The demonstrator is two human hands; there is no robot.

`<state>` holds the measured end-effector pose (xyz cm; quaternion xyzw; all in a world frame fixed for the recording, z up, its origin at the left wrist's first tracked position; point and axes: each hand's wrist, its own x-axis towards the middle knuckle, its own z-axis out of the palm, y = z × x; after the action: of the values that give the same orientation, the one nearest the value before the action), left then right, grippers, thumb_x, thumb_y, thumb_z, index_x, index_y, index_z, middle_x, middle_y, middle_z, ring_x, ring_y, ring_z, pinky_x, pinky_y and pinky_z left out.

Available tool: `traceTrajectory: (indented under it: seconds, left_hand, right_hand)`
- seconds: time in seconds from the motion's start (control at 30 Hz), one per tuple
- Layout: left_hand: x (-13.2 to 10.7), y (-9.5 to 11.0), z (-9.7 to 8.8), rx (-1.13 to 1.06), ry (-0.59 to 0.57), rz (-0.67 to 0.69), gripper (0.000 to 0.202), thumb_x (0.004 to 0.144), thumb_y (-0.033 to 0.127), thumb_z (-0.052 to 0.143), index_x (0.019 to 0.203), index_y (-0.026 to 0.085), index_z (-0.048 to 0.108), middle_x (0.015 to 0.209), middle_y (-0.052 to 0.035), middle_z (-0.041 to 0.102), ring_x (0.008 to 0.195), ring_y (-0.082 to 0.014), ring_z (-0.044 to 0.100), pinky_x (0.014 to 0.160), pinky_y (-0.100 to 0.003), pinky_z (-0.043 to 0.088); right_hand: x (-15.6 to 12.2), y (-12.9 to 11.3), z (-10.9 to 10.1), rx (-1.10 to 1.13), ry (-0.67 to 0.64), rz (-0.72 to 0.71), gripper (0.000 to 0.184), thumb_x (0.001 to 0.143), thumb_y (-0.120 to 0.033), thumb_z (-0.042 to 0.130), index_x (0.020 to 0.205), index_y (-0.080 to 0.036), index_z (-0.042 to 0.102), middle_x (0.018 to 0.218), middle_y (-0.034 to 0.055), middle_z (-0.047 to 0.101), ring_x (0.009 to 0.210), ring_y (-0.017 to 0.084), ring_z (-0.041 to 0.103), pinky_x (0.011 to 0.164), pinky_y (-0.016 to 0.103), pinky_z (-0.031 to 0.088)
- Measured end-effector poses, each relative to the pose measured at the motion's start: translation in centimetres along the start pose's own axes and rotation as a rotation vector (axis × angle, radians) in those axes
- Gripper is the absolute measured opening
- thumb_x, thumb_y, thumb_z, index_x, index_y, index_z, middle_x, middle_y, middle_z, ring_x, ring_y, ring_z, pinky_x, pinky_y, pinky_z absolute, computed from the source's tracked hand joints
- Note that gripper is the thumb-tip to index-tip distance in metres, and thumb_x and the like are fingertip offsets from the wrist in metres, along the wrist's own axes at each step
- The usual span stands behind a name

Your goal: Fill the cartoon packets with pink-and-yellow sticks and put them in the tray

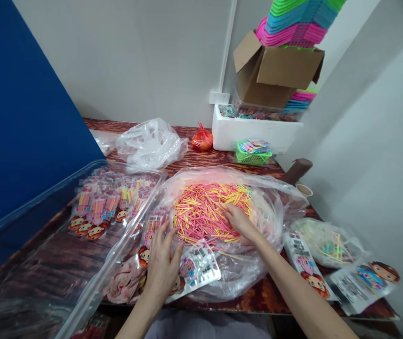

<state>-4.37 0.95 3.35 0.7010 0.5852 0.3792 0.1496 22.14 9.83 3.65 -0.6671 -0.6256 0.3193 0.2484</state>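
A big clear plastic bag (268, 202) lies open on the wooden table, filled with a heap of thin pink and yellow sticks (205, 207). My right hand (238, 221) rests on the right side of the heap, fingers curled into the sticks. My left hand (162, 263) lies flat with fingers spread on a printed cartoon packet (201, 268) at the bag's near edge. More filled packets (97, 207) lie in rows inside a clear plastic bin (116, 254) on the left.
Loose cartoon packets (364, 280) and a small bag of sticks (325, 242) lie at the right. Behind stand a crumpled clear bag (150, 143), an orange bag (202, 139), a green basket (254, 153), a white foam box (254, 132), a cardboard box (275, 70) and stacked coloured baskets (296, 23). A blue panel (18, 108) stands at the left.
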Motion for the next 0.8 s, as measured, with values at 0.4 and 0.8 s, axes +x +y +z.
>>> traceTrajectory:
  seconds: [0.4, 0.8]
  left_hand:
    - [0.2, 1.8, 2.4, -0.202, -0.135, -0.027, 0.029, 0.091, 0.034, 0.053, 0.117, 0.024, 0.061, 0.138, -0.011, 0.051, 0.131, -0.0275, 0.046, 0.107, -0.051, 0.039]
    - [3.7, 5.9, 5.7, -0.64, -0.137, -0.12, 0.044, 0.096, 0.036, 0.043, 0.138, 0.021, 0.044, 0.142, -0.0122, 0.05, 0.13, -0.0215, 0.049, 0.107, -0.04, 0.038]
  right_hand:
    - [-2.8, 1.3, 0.7, 0.397, -0.108, 0.127, 0.028, 0.079, -0.042, 0.059, 0.065, -0.022, 0.046, 0.052, -0.0024, 0.06, 0.044, 0.014, 0.054, 0.043, 0.025, 0.043]
    - [-7.4, -1.5, 2.2, 0.797, -0.356, 0.118, 0.032, 0.078, -0.051, 0.065, 0.079, -0.02, 0.054, 0.06, -0.0024, 0.063, 0.047, 0.011, 0.056, 0.047, 0.022, 0.039]
